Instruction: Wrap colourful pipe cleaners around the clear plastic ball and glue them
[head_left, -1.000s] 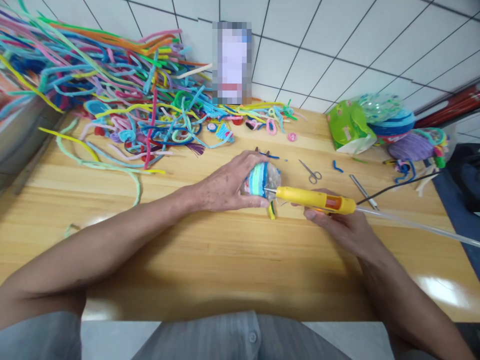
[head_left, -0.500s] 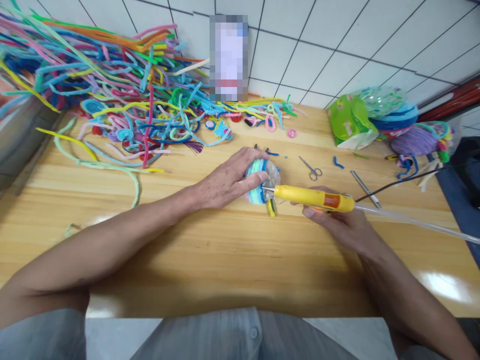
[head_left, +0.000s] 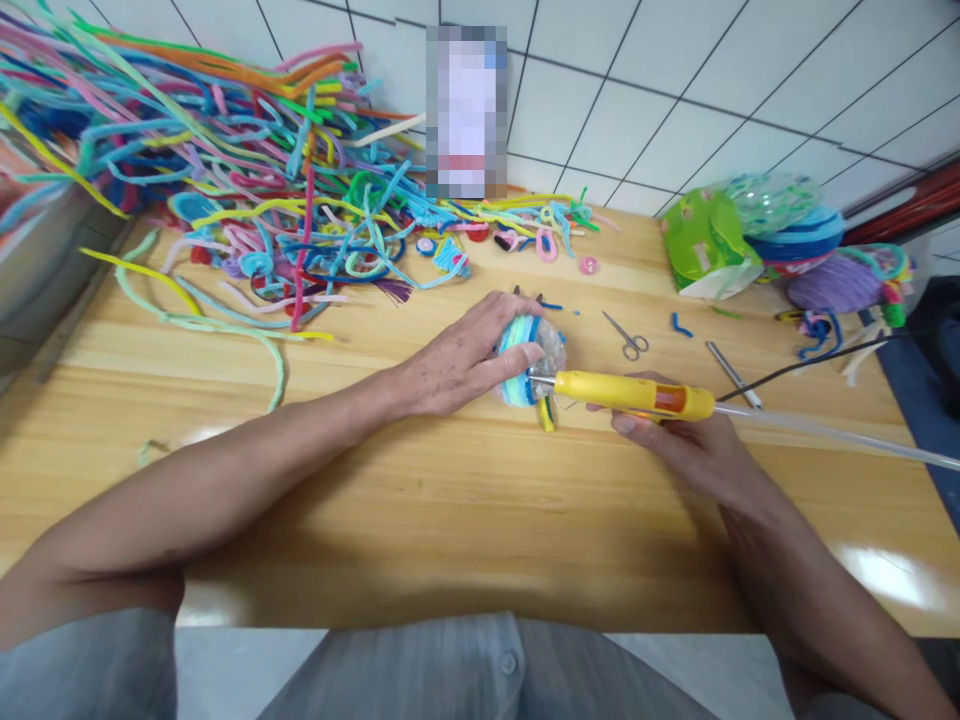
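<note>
My left hand (head_left: 476, 355) is wrapped round a clear rounded plastic piece (head_left: 553, 348), which lies on its side with bands of blue, pale green and light blue pipe cleaner (head_left: 517, 385) round it. The thumb lies across the bands. In my right hand (head_left: 690, 445) is a yellow hot glue gun (head_left: 622, 392), with a clear glue stick (head_left: 817, 428) running out of its back. Its metal nozzle meets the edge of the blue band, just below my left thumb. Yellow-handled pliers (head_left: 547, 414) lie partly hidden beneath the plastic piece.
Small scissors (head_left: 626, 336), a blue pipe-cleaner scrap (head_left: 681, 324) and a silver pen-like tool (head_left: 733, 374) lie beyond my right hand. Many coloured pipe cleaners (head_left: 247, 190) heap at the back left. A green packet (head_left: 705, 245) and wrapped pieces (head_left: 834, 278) stand back right. A dark cord (head_left: 810, 362) trails from the gun.
The whole view has shifted slightly, moving most things a little to the right. Both hands keep their grips, and the nozzle stays at the blue band.
</note>
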